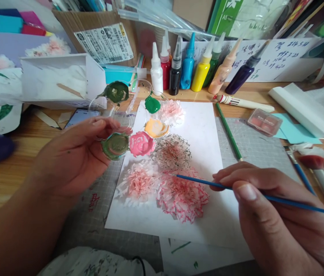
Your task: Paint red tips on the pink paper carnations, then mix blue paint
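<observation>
My left hand grips a clear plastic paint palette by its near left side, raised above the paper. Its wells hold dark green, bright green, yellow-orange, pink and olive paint. Between the thumb and fingers of my right hand is a thin blue paintbrush, its tip over the pink-edged paper flower. Whether the tip touches the petals I cannot tell. Around that flower lie a dark-edged flower, a pale pink flower and another pink one, all on a white sheet.
Several paint bottles stand along the back. A green pencil lies right of the sheet, near a blush case. Brushes lie at the far right. A white box stands behind my left hand. Beneath everything is a grey cutting mat.
</observation>
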`<state>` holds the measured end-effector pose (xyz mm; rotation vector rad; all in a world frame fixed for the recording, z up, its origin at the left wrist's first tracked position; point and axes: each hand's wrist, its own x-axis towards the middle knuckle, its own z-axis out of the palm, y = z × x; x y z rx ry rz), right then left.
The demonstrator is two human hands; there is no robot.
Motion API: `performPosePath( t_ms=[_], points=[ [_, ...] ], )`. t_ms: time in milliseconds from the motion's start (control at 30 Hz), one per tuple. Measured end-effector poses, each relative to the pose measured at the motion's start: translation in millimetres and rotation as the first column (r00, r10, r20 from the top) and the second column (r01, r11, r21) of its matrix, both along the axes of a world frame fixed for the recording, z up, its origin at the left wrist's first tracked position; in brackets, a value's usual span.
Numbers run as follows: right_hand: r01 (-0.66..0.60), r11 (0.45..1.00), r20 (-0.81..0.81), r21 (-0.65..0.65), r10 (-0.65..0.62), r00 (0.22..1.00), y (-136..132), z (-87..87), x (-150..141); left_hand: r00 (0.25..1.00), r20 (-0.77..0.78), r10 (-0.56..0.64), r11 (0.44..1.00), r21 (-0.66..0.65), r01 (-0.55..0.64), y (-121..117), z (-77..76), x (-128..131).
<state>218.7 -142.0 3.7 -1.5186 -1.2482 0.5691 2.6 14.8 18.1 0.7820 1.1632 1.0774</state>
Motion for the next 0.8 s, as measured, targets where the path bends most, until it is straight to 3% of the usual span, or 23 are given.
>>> performPosePath(
  t_ms=[100,200,600,800],
  points=[
    [0.074,0.991,-0.124,0.112,-0.06,0.99,-1.7,-4.6,-0.3,0.999,0.033,-0.006,1.0,0.019,0.005,-0.9,1.1,1.3],
    [0.079,0.964,-0.166,0.252,-0.038,0.985,-2.6,-10.4,-1.1,0.998,0.066,-0.002,1.0,0.009,0.002,-2.0,1.3,2.1],
    [-0.137,0.982,0.108,0.132,0.123,0.987,-2.0,-2.1,-2.0,0.99,0.124,-0.062,0.998,0.04,0.058,-0.7,-6.7,-1.1],
    [-0.024,0.983,0.011,0.184,0.022,1.0,-6.1,-2.2,-6.5,0.991,0.119,-0.065,0.997,0.043,0.06,-0.2,-6.8,-0.5]
  ],
)
